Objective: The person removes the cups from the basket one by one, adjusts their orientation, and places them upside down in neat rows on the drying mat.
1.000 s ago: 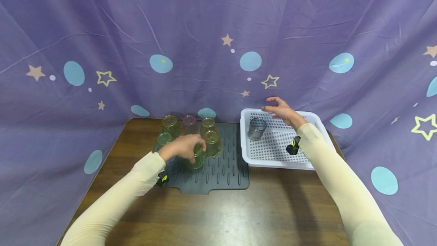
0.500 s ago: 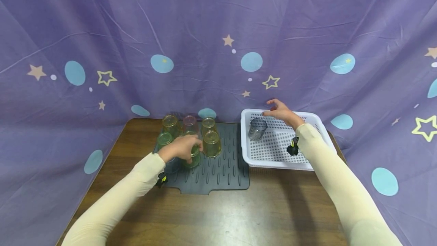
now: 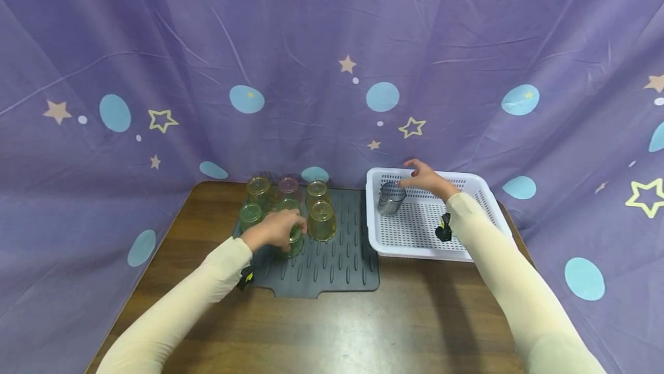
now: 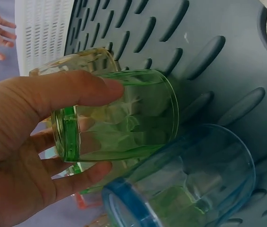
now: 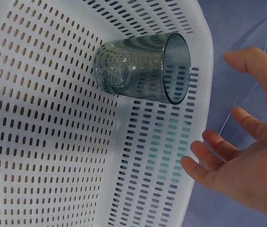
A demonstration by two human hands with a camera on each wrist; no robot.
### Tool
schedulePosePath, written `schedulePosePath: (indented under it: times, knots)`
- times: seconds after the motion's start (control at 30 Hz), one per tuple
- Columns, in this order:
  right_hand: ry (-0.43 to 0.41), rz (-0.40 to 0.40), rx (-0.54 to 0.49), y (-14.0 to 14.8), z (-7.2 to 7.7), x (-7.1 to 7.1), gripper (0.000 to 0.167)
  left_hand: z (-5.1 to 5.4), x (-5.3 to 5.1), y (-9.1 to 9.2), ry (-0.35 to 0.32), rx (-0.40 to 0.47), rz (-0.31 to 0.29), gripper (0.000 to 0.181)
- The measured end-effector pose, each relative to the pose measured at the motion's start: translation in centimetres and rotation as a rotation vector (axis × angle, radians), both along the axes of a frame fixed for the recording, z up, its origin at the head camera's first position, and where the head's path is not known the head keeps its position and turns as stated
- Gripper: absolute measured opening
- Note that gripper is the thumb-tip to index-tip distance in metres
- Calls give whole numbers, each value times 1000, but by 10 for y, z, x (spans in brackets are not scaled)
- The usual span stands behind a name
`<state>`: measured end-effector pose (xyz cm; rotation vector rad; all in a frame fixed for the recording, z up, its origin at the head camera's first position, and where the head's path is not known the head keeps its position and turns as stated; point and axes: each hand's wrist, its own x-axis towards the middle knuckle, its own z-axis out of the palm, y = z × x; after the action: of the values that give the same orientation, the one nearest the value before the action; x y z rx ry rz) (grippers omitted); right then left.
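Observation:
My left hand (image 3: pixel 280 229) holds an upside-down green glass (image 4: pixel 128 116) low over the dark drying mat (image 3: pixel 332 264). In the left wrist view the thumb lies along one side of that glass and the fingers reach round the other. A blue glass (image 4: pixel 185 179) stands close beside it. My right hand (image 3: pixel 427 181) hovers at the back of the white basket (image 3: pixel 371 212) with its fingers spread and nothing in them. Below it, a grey glass (image 5: pixel 142 68) stands upright in the basket's corner, apart from the fingertips in the right wrist view.
Several upside-down glasses surround the left hand on the mat, among them yellow ones (image 3: pixel 323 221), a pink one (image 3: pixel 288 187) and a green one (image 3: pixel 251 215). A purple curtain (image 3: pixel 332 74) hangs right behind the wooden table (image 3: pixel 404 316).
My left hand has shifted slightly left, the green glass moving with it towards the other glasses. The right hand has lowered a little towards the grey glass, which stays in place.

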<state>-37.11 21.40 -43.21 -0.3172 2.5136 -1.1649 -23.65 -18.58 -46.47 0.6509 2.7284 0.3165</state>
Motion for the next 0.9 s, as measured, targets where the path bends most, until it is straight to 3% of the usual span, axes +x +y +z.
schedulePosePath:
  times: [0.2, 0.5, 0.73, 0.9]
  knots:
    - [-2, 35, 33, -5, 0, 2, 76, -6, 1, -2, 2, -13, 2, 58]
    - [-17, 89, 116, -13, -5, 0, 80, -5, 3, -3, -23, 8, 30, 60]
    - [53, 195, 286, -21, -12, -3, 79, -4, 4, -2, -25, 45, 47, 59]
    - [95, 237, 342, -27, -17, -4, 81, -3, 2, -3, 21, 66, 36, 56]
